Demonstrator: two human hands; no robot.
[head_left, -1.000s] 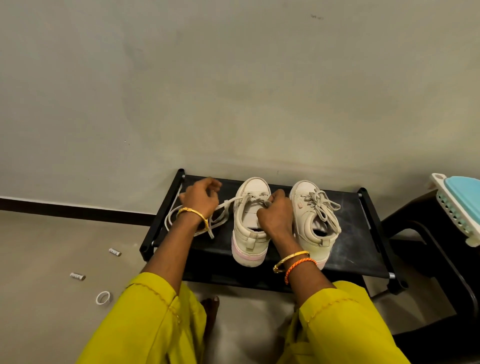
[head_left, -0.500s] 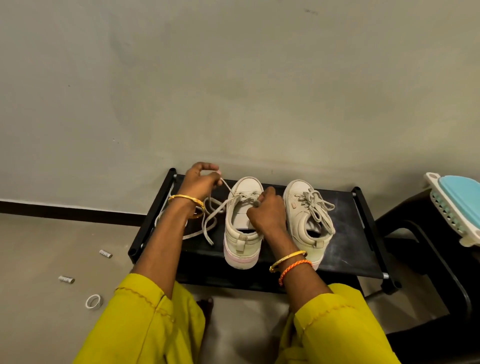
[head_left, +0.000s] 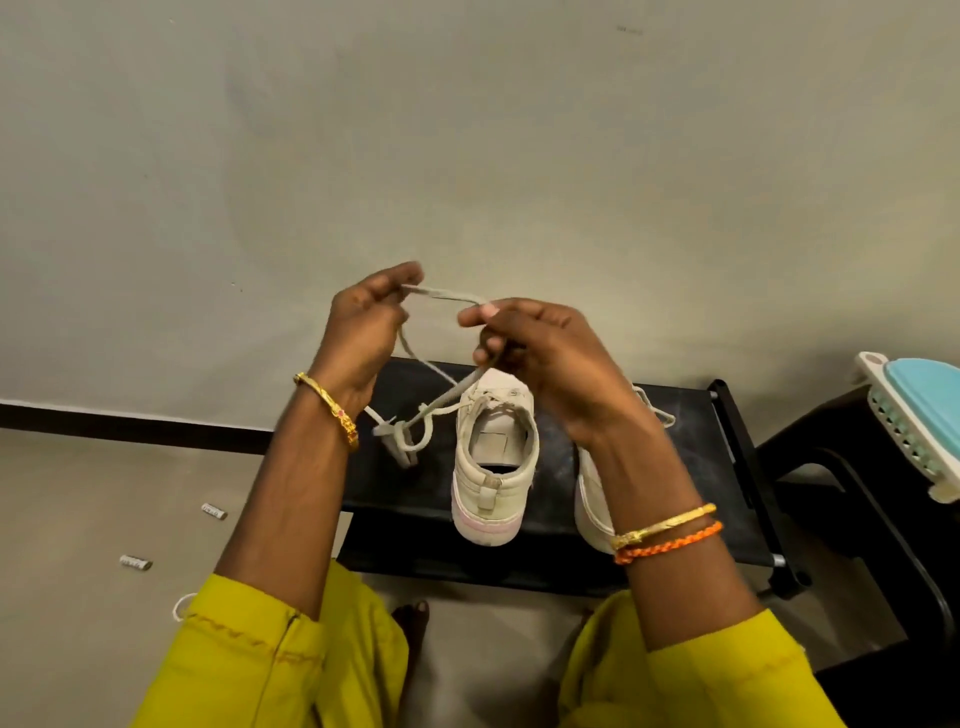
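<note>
Up high over the cream sneaker (head_left: 493, 467), the left hand (head_left: 363, 332) and right hand (head_left: 545, 358) each curl and pinch the shoelace (head_left: 441, 294), holding a span taut between them, probably to draw slack through the eyelets, while the sneaker sits heel-first on the black shoe rack (head_left: 691, 447).

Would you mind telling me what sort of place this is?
Likely a home entryway: a low black shoe rack against a plain wall, a pale sneaker on it, a bare floor.

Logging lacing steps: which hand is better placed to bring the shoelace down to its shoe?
Probably the right hand: it pinches the shoelace above the shoe; the left hand holds it aside.
</note>
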